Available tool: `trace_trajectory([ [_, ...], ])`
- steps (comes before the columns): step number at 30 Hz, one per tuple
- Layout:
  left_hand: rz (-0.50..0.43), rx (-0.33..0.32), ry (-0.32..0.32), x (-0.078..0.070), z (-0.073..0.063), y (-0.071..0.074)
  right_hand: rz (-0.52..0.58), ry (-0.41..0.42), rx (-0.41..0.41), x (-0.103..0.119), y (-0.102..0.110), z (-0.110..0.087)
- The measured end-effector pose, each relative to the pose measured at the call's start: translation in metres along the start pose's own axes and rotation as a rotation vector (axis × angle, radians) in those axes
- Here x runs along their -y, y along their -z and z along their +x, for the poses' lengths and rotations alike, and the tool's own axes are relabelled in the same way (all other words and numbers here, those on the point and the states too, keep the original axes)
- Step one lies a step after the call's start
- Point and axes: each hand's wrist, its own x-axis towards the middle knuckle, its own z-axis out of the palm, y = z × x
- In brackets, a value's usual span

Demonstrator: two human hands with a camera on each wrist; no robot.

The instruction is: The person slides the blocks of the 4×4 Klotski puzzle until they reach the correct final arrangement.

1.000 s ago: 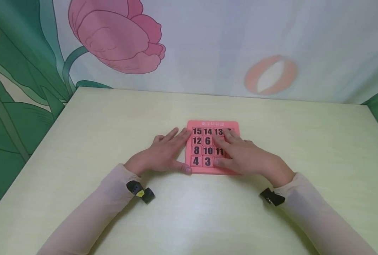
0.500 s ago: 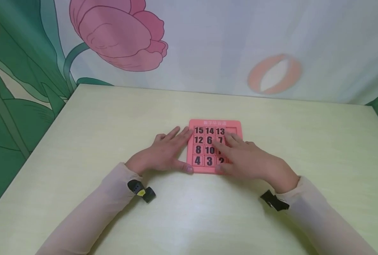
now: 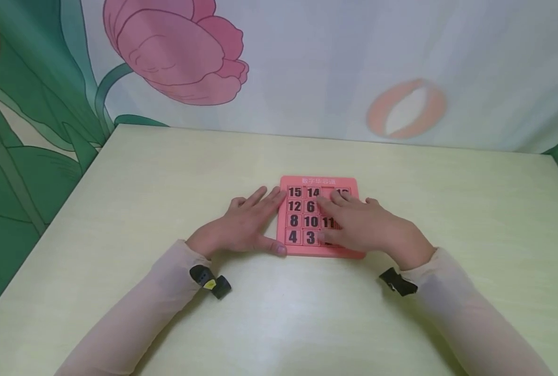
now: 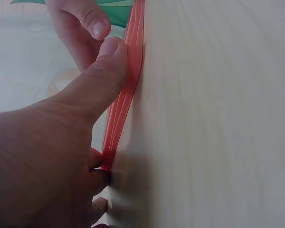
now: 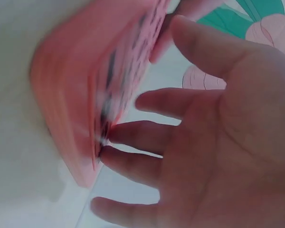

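A pink number slide puzzle lies flat on the table, its upper rim lettered in white. My left hand braces its left side, thumb near the lower-left corner. In the left wrist view, that thumb and the fingers press along the puzzle's side edge. Over the puzzle's right half spreads my right hand, hiding several tiles. Its middle fingertips touch tiles near the top right, as the right wrist view of the hand shows. The 13 tile is partly covered at the top right; the top row's gap is left of it.
The pale wooden table reaches back to a curtain printed with flowers and leaves. A black wrist strap sits on the left sleeve, another black strap on the right one.
The top-right corner tile went out of that slot, leaving a gap there half a second ago; the 13 tile has since slid right into it. The left hand has kept its place.
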Motion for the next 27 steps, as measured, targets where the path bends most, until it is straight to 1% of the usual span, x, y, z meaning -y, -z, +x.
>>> trace_trajectory([
  [3,-0.001,0.005,0.000,-0.001,0.000,0.001,0.013,-0.012,0.007,-0.002,0.003,-0.002],
  [5,0.000,0.008,0.000,-0.001,0.000,0.001,0.019,0.000,0.001,-0.002,0.003,-0.001],
  [11,0.011,0.006,0.005,0.002,-0.001,0.000,0.029,0.062,-0.047,0.004,-0.002,0.012],
  [13,0.011,0.003,0.008,0.003,-0.001,0.000,0.026,0.067,-0.055,0.006,-0.002,0.017],
  [16,0.009,-0.004,0.007,0.004,-0.003,-0.001,-0.007,0.042,-0.041,0.008,-0.001,0.020],
  [20,0.001,-0.016,-0.005,0.004,-0.003,-0.001,-0.061,-0.041,-0.006,0.008,0.004,0.015],
  [24,-0.008,-0.015,-0.011,0.003,-0.002,-0.001,-0.116,-0.099,-0.021,0.008,0.007,0.007],
  [27,-0.004,-0.007,-0.006,0.002,0.000,-0.001,-0.135,-0.088,-0.049,0.011,0.007,0.007],
])
